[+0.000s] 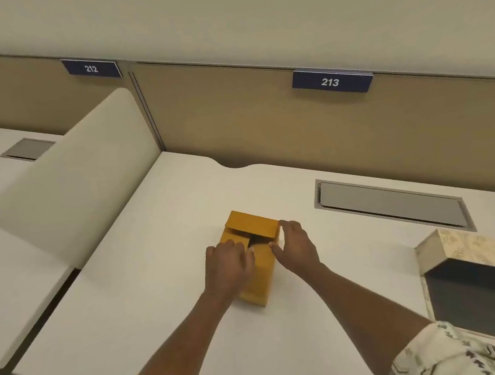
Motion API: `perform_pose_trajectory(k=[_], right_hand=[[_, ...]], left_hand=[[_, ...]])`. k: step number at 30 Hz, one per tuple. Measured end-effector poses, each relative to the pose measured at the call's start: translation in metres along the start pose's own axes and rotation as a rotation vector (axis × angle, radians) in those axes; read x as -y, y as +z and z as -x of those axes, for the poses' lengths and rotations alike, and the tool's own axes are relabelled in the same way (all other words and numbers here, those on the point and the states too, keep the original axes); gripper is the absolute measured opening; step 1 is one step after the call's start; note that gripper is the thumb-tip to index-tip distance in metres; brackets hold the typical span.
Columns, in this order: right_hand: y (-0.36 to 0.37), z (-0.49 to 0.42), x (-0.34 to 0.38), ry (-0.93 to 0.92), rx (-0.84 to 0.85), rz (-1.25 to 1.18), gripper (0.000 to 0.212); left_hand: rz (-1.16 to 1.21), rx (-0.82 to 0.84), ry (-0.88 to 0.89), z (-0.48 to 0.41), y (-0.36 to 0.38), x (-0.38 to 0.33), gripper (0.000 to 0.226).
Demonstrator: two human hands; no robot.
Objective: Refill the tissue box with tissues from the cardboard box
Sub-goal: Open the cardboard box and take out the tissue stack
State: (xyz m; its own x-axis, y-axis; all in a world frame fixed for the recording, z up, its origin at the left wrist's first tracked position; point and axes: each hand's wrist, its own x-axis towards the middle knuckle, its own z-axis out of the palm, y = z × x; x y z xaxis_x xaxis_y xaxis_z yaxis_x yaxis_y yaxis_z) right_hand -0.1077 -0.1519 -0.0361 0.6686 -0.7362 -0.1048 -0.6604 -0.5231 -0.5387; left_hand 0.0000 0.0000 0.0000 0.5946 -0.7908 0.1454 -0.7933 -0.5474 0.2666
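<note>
A small yellow-brown cardboard box (pixel 254 227) stands on the white desk (pixel 147 284) in the middle of the view. Its far flap is lifted and a dark gap shows between the top flaps; no tissues are visible inside. My left hand (pixel 228 265) rests on the box's left top flap with the fingers pressing it. My right hand (pixel 297 247) touches the right side and the far flap's corner. At the right edge lies the patterned tissue box (pixel 476 250), tipped so that its dark, empty inside faces me.
A grey cable hatch (pixel 389 202) is set into the desk behind the boxes. A beige padded divider (pixel 71 183) bounds the desk on the left, and a tan partition (pixel 264 121) with plates 212 and 213 stands behind.
</note>
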Motion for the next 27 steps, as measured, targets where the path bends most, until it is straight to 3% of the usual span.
perform_pose_trajectory(k=[5,8,14,17,27], right_hand=[[0.007,-0.024,0.006,0.002,0.091,0.052,0.061],[0.01,-0.035,0.007,-0.007,0.101,0.019,0.053],[0.006,-0.059,0.009,0.114,-0.017,-0.164,0.02],[0.001,-0.071,0.007,0.249,-0.075,-0.27,0.03],[-0.004,-0.087,0.012,0.514,-0.117,-0.241,0.034]], left_hand=[[0.009,0.263,-0.214,-0.015,-0.001,0.019,0.036],[-0.017,0.365,-0.315,-0.015,0.006,0.028,0.049],[-0.053,0.324,-0.336,0.005,0.028,0.038,0.081],[-0.127,0.304,-0.294,0.012,0.033,0.04,0.085],[0.101,0.105,-0.308,0.011,0.019,0.048,0.034]])
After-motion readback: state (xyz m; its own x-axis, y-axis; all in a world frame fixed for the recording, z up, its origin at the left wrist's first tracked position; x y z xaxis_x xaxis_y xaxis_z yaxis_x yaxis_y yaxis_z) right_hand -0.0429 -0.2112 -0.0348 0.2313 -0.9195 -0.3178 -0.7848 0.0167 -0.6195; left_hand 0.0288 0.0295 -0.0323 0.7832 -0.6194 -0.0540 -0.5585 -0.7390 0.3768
